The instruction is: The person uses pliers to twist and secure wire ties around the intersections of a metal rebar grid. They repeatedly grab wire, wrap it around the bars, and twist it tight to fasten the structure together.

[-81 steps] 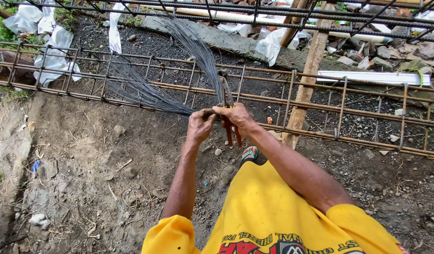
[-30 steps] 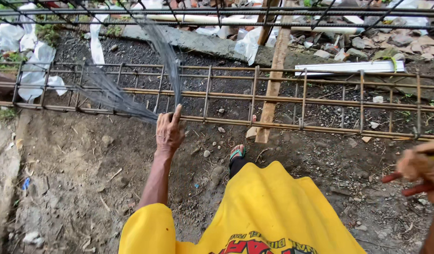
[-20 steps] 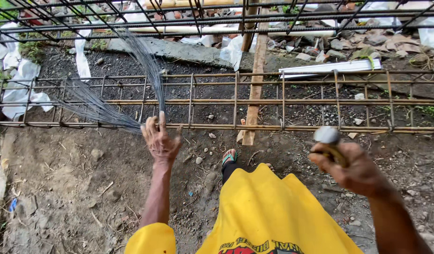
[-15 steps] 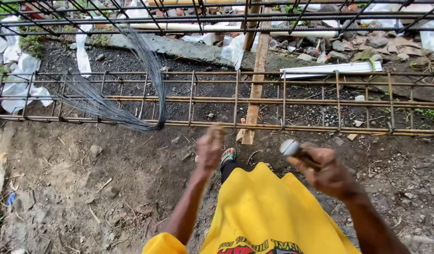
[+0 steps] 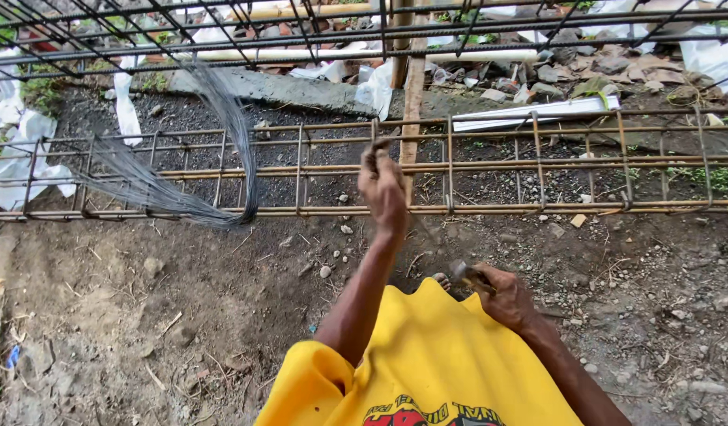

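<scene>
My left hand (image 5: pixel 382 189) reaches out to the rusty rebar cage (image 5: pixel 537 167). Its fingers are pinched at the top of an upright stirrup (image 5: pixel 373 132), and a thin strand of tie wire (image 5: pixel 424 230) trails back from it. Close to my body, above my yellow shirt, my right hand (image 5: pixel 504 298) is closed around a pair of pincers (image 5: pixel 464 274); only their metal head shows past the fingers. A bent bundle of grey tie wire (image 5: pixel 236 134) hangs over the cage to the left of my left hand.
A wooden post (image 5: pixel 413 75) stands behind the cage. A second rebar mat (image 5: pixel 222 39) spans the top of the view. White plastic sheets (image 5: pixel 16 158) lie at the left and a white strip (image 5: pixel 529 114) at the back right. My sandalled foot (image 5: pixel 440 279) rests on stony dirt.
My left hand left the wire bundle, swung right and went forward to a stirrup on the cage. My right hand, with the pincers, drew back from the far right to just above my shirt.
</scene>
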